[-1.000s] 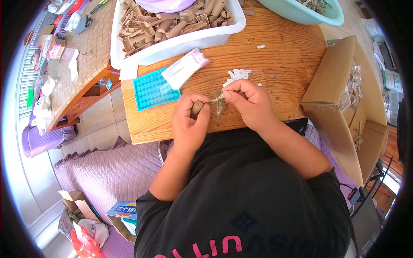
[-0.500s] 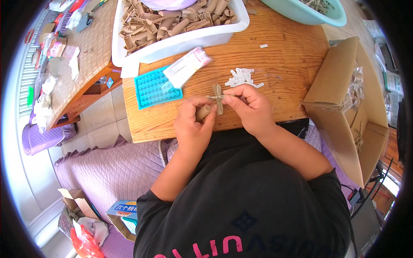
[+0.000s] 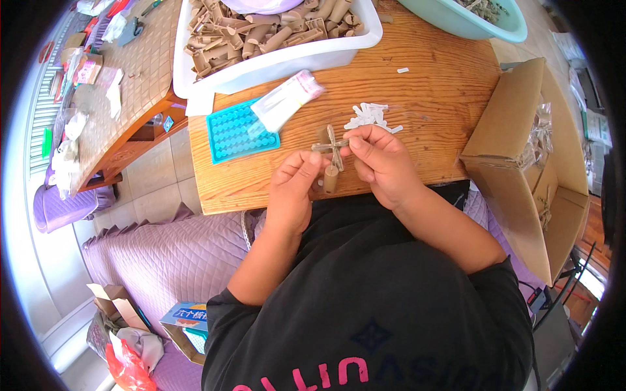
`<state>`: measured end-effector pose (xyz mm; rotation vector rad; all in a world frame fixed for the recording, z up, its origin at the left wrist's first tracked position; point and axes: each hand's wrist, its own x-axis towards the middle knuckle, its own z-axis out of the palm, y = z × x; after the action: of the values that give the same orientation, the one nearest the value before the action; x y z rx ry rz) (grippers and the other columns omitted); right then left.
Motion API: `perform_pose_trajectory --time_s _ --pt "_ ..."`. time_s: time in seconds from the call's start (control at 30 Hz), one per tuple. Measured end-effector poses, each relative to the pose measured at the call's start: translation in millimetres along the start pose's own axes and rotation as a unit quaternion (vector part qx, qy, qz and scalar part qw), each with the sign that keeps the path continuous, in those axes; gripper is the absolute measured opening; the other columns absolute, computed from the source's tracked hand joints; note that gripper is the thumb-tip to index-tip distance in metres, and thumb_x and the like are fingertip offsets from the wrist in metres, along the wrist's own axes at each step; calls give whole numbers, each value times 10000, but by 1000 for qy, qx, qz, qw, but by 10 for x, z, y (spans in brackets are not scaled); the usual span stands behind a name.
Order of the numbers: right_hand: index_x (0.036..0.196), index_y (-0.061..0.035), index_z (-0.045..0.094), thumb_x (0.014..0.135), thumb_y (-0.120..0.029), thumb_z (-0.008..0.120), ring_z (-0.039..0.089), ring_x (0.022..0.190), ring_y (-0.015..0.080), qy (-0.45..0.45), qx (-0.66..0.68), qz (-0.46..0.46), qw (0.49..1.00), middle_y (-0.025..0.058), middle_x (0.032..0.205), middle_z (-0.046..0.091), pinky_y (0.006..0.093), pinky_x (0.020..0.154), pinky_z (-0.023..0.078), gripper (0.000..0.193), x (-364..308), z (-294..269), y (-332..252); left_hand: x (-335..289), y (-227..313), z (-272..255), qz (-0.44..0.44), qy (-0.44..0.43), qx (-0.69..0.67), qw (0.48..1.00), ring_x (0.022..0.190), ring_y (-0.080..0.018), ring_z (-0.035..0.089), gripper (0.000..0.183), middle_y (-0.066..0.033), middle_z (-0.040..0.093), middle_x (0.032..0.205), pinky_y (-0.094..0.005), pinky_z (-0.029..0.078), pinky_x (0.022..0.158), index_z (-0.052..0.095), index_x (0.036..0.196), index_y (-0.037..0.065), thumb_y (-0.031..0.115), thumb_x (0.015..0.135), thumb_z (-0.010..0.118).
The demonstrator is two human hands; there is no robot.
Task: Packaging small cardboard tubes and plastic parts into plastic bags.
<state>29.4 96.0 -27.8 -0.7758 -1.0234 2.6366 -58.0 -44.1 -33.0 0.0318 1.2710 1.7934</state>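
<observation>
A cross-shaped bundle of dried brownish stems or twine is held over the table's near edge, in front of my chest. Thumb and fingertips of my left hand are pinched on its left side. My right hand grips the tip of its right arm between thumb and forefinger. A short brown cardboard tube sits upright at the lower arm of the cross, beside my left fingertips; how it is held is partly hidden. Just beyond my right hand lies a pile of small white translucent pieces.
On the wooden table lie a blue ridged tray and a clear plastic packet. Behind them stands a white bin of brown tube pieces. A pale green basin is far right; an open cardboard box stands at right.
The brown tube has gone from lying within my left fingers to standing at the cross's lower arm. My left hand has turned slightly, and the cross is more plainly seen.
</observation>
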Motion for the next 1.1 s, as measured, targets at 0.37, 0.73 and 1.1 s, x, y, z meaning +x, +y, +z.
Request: perform_pose_trajectory --time_s 0.37,0.73,1.1 --pt "919 -35 567 854 -117 558 344 493 17 -68 -8 11 998 -22 725 526 155 437 258 104 -25 -41 28 -18 132 91 -12 -26 -32 999 731 -126 597 195 -68 619 845 -226 481 638 539 990 23 41 807 603" --pt "903 -45 554 863 -136 546 334 476 23 -94 -28 45 994 -9 750 530 155 435 257 100 -52 -49 -28 -16 66 -2 208 46 216 953 701 -63 548 160 -32 598 840 -189 453 646 578 972 -15 -2 813 595" --pt "903 -30 587 837 -100 575 415 545 37 -104 -119 38 987 4 799 550 163 491 328 97 -65 -41 -23 -22 133 56 103 42 36 993 744 -148 615 91 -93 616 838 -251 511 690 525 933 -8 18 849 546"
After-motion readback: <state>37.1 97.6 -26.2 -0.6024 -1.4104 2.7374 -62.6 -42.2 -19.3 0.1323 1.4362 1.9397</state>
